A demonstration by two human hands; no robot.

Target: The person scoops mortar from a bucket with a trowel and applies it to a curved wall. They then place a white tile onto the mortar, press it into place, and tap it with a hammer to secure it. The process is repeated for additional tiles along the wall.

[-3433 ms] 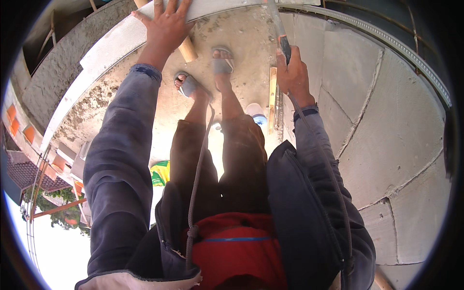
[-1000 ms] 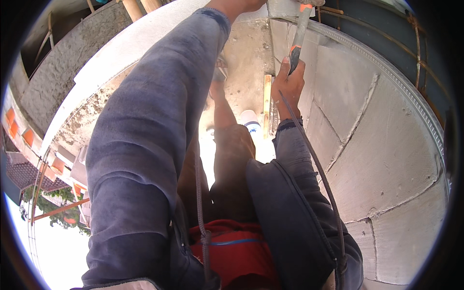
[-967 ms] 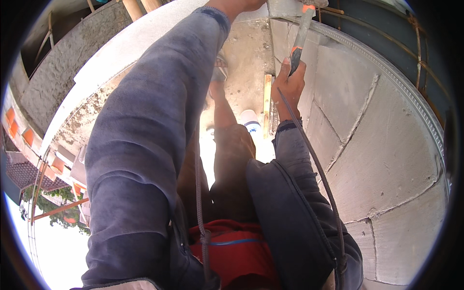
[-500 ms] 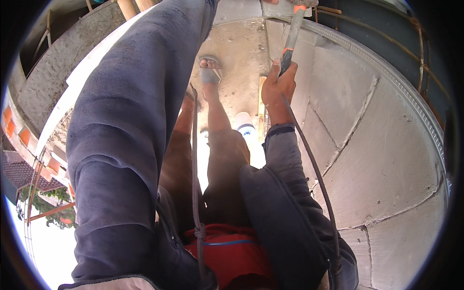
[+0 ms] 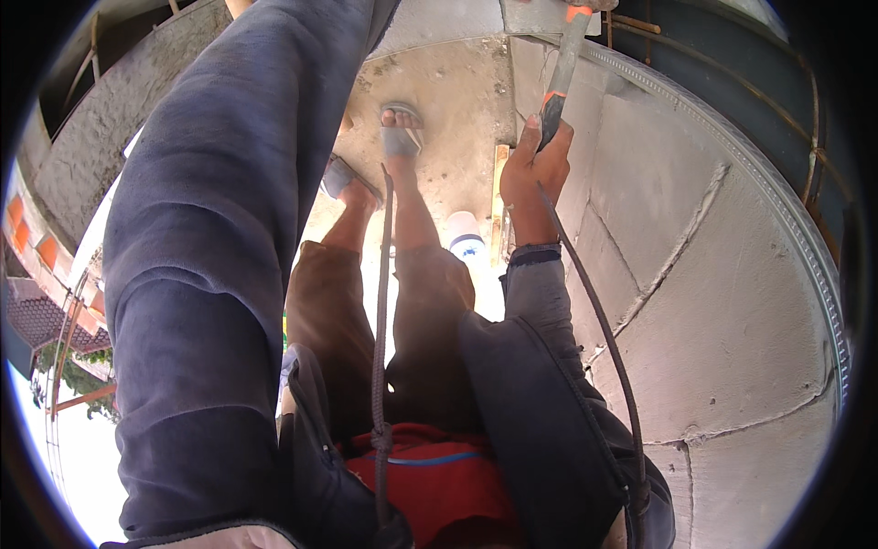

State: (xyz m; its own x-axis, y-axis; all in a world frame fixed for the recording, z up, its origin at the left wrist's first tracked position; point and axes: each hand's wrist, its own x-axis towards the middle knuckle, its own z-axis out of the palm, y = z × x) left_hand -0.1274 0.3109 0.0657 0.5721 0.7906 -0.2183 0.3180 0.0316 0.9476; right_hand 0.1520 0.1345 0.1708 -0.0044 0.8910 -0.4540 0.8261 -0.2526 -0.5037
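My right hand (image 5: 538,188) is wrapped round the dark grip of a hammer (image 5: 571,57) beside the grey block wall (image 5: 704,302). The hammer has a grey shaft with orange bands, and its head is partly cut off by the top edge. My left arm (image 5: 215,229), in a dark blue sleeve, reaches up and leaves the picture at the top, so the left hand is out of sight. Two dark cords (image 5: 382,320) hang from my jacket, one by each arm.
My sandalled feet (image 5: 401,137) stand on a dusty concrete floor (image 5: 453,78). Near the wall's foot are a white and blue bucket (image 5: 465,236) and a wooden strip (image 5: 499,197). Grey ribbed trim (image 5: 732,119) edges the wall. Bamboo poles (image 5: 814,156) stand beyond it.
My left sleeve has shifted left, and more of my left leg and foot shows. My right hand and the hammer have moved slightly right; the grip is unchanged.
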